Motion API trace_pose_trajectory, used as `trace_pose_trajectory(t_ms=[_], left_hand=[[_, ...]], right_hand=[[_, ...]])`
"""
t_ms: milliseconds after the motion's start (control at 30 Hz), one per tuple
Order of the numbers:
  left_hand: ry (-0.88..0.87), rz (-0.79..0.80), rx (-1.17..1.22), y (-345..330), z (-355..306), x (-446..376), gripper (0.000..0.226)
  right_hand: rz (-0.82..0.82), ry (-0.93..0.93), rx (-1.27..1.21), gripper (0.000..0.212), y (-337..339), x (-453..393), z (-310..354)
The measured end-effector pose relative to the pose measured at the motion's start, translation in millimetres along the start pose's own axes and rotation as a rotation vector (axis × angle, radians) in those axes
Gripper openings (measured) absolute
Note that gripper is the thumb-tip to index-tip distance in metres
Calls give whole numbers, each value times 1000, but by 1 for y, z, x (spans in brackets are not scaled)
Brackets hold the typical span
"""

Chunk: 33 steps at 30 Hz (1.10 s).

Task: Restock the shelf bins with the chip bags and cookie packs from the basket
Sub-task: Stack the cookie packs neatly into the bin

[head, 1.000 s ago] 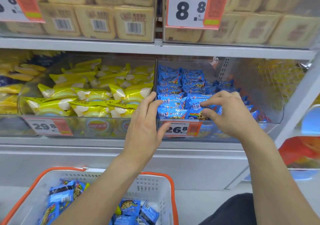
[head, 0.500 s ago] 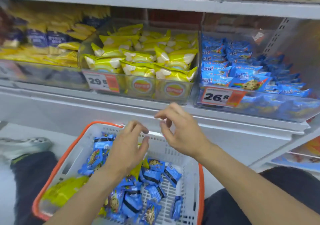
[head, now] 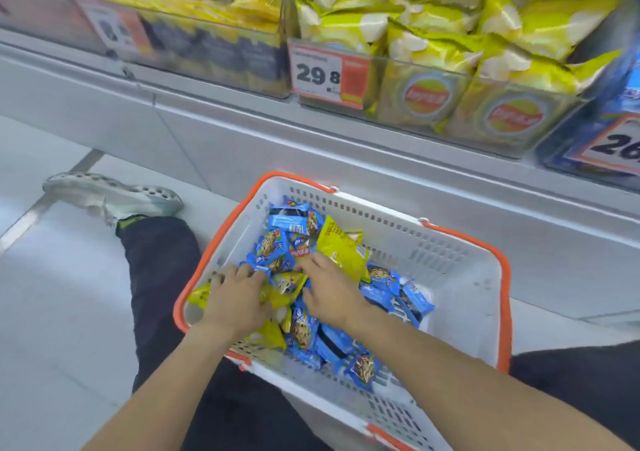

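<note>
Both hands down in the basket (head: 460, 270): left hand (head: 235, 298) spread over a yellow chip bag (head: 273, 298), right hand (head: 330, 294) gripping blue cookie packs (head: 304, 326); chip bin (head: 485, 104) up ahead, rightward.

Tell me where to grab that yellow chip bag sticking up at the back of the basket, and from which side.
Pinch the yellow chip bag by its raised upper edge, coming down from above. It stands tilted on the blue cookie packs, its top edge free and its lower end tucked by the right hand. The basket is open on top, so likely nothing blocks that approach.
</note>
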<state>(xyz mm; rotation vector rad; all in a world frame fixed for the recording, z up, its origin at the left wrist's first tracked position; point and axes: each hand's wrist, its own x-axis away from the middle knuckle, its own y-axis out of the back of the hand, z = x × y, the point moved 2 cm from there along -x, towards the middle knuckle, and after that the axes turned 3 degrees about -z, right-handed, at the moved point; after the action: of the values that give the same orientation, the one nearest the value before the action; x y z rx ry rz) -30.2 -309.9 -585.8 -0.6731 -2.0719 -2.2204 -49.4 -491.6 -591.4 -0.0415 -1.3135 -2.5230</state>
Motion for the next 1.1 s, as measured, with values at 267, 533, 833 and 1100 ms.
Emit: trace_pose_trajectory(t_ms=[267,533,833,1100], left_hand=[[11,-108,148,-12,3,0,41],[150,86,308,7,2,-6,53],[430,-28,1458,78,-38,-14,47],[240,-76,1650,142,-119,-5,45]], right_hand=[[-44,-129,350,54,-17,-87,19],[-122,-154,170,37,0,-89,20],[-189,-140,-383,24,110,-19,13],[-271,-115,-553,24,195,53,-20]])
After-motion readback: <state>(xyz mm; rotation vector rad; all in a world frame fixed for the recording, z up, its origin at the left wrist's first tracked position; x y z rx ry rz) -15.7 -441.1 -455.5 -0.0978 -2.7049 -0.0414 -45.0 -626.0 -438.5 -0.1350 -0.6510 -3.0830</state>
